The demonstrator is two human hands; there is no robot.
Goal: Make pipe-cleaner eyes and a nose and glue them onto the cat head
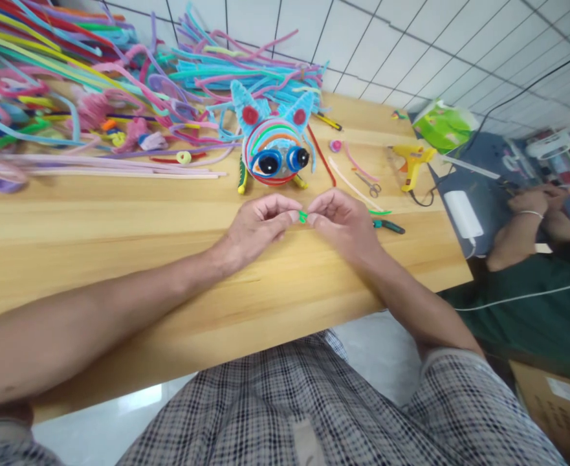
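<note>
Between my two hands is a short bent piece of green pipe cleaner (303, 217). My left hand (265, 223) pinches it from one side with thumb and forefinger. On the other side my right hand (343, 223) grips it the same way, and the fingertips hide parts of it. Just beyond them stands a colourful pipe-cleaner animal head (275, 145) with blue ears, red ear centres and big blue-rimmed dark eyes. Under it are yellow and green tool handles (242, 178).
Piles of loose pipe cleaners (85, 84) cover the back left. To the right lie small scissors (372, 188), a green-handled tool (390, 226), a yellow glue gun (413, 162) with its cable, and a white box-like device (463, 213). A co-worker's arms (527, 223) rest at the far right.
</note>
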